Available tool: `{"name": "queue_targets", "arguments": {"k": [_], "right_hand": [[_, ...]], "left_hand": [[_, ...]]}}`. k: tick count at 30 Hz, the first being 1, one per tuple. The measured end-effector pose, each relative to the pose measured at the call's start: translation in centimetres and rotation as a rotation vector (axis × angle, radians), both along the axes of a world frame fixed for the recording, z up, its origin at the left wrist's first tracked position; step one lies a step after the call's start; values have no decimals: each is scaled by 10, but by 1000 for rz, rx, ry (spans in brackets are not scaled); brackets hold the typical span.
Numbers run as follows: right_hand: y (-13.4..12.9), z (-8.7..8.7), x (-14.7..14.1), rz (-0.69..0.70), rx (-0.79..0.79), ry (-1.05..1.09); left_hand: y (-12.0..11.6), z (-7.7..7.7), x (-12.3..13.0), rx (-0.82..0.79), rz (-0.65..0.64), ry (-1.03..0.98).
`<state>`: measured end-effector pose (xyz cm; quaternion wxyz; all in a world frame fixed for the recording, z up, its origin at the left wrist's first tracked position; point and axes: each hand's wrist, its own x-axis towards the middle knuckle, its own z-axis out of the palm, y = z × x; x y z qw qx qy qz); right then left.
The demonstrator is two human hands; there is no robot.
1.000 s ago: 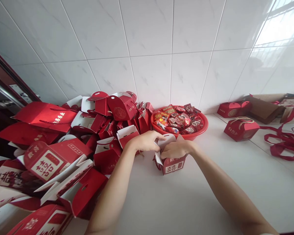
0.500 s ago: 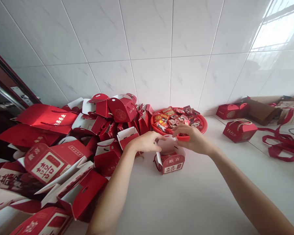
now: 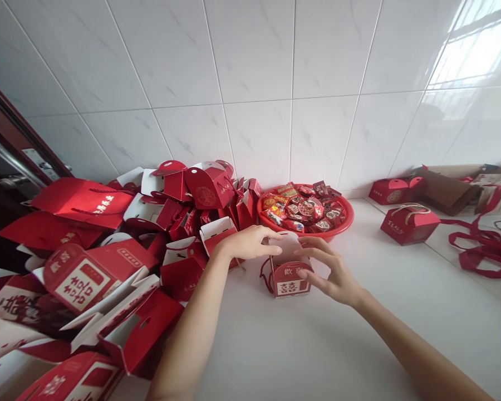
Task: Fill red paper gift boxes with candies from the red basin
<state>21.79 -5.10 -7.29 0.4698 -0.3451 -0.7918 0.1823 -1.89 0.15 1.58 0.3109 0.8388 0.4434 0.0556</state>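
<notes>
A small red gift box [image 3: 291, 278] with white characters on its front stands on the white counter [image 3: 275, 345], its pale flaps raised. My left hand [image 3: 250, 242] is at the box's left flap, fingers bent around its upper edge. On the other side, my right hand [image 3: 329, 270] has its fingers apart, with the fingertips at the right flap and the thumb against the front panel. A dark red cord hangs at the box's left side. Just behind stands a red basin [image 3: 347, 214] filled with wrapped sweets [image 3: 304, 207].
Many red boxes [image 3: 211, 186] and red bags [image 3: 81, 200] are heaped on the left. At the right are a closed red box [image 3: 411, 224], another red box [image 3: 386, 191], a brown carton [image 3: 446, 189] and red ribbon [image 3: 484, 250]. A tiled wall [image 3: 259, 55] rises behind.
My right hand has moved down from above the basin's front rim to the box's right side, its thumb now at the front. My left hand has hardly moved.
</notes>
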Motion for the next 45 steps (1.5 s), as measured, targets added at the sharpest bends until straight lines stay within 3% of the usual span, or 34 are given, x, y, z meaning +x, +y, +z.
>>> {"name": "queue_targets", "arguments": {"k": [5, 13, 19, 23, 33, 45], "right_hand": [[-3, -3, 2, 120, 0, -59], [-8, -1, 0, 189, 39, -94], [-6, -10, -4, 34, 259, -46], [-7, -9, -4, -31, 308, -46], [-7, -3, -1, -104, 233, 37], [-9, -12, -4, 3, 141, -15]], "left_hand": [[-3, -1, 3, 23, 29, 29], [-5, -5, 11, 66, -19, -12], [-2, 0, 4, 73, 17, 29], [0, 2, -6, 29, 47, 41], [-3, 7, -13, -20, 27, 23], [-7, -2, 9, 62, 114, 69]]}}
